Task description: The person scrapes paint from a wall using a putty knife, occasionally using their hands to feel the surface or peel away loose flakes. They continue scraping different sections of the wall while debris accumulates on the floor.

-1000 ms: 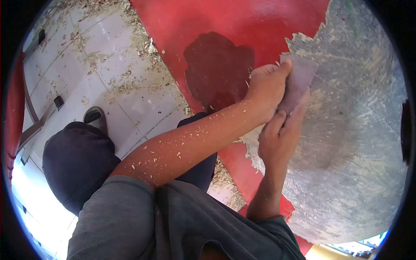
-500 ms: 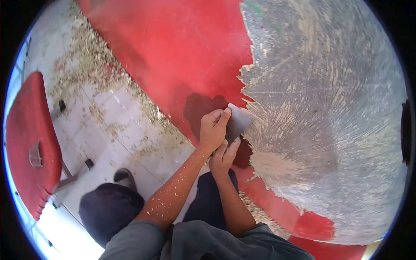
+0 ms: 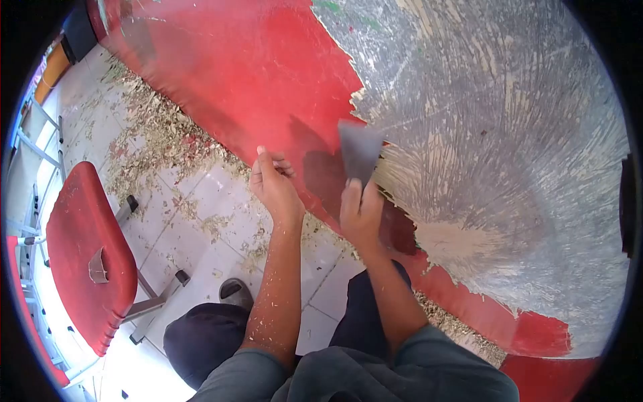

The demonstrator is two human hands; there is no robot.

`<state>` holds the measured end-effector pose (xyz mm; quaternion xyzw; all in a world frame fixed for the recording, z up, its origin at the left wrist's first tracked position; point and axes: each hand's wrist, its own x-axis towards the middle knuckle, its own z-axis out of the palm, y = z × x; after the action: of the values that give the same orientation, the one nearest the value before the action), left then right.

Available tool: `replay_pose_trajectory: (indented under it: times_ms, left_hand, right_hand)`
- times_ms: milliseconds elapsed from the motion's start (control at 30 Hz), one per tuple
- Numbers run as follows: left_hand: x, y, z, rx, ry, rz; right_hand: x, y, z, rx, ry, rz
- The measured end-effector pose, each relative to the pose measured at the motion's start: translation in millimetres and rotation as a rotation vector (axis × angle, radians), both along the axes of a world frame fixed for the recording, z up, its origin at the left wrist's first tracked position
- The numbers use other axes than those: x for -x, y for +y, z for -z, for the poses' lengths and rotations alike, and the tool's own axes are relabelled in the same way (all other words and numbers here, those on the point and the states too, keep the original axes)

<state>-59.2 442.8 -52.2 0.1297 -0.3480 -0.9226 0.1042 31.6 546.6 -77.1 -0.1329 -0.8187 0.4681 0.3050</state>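
My right hand [image 3: 360, 213] grips a wide grey metal scraper [image 3: 360, 149] by its lower end, the blade pointing up and a little blurred. The scraper is over the boundary between the red coating [image 3: 268, 74] and the stripped grey and tan area [image 3: 482, 134] of a large surface; whether it touches cannot be told. To the left, apart from the scraper, my left hand [image 3: 273, 179] is raised with its thumb out and fingers loosely curled, nothing visible in it. A dark red patch [image 3: 325, 179] lies behind the scraper.
Pale flakes and shavings [image 3: 157, 124] cover the tiled floor [image 3: 194, 244] along the surface's edge. At the left stands a red chair [image 3: 87, 228] with a small torn brown piece [image 3: 98, 266] on it. A sandal [image 3: 236, 293] shows near my knee.
My left hand has let go of the scraper and moved left. My right hand now holds it alone, turned more upright. The view has shifted, with more chair and floor showing.
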Motion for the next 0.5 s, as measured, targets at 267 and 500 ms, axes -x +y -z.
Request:
replay_pose_trajectory:
  times_ms: [267, 500]
  left_hand:
    - [-3, -2, -17, 0.069, 0.052, 0.0]
    - [-7, 10, -58, 0.54, 0.388, -0.217]
  right_hand:
    - [-18, -1, 24, -0.037, -0.2, -0.036]
    - [-72, -18, 102, -0.291, -0.992, -0.709]
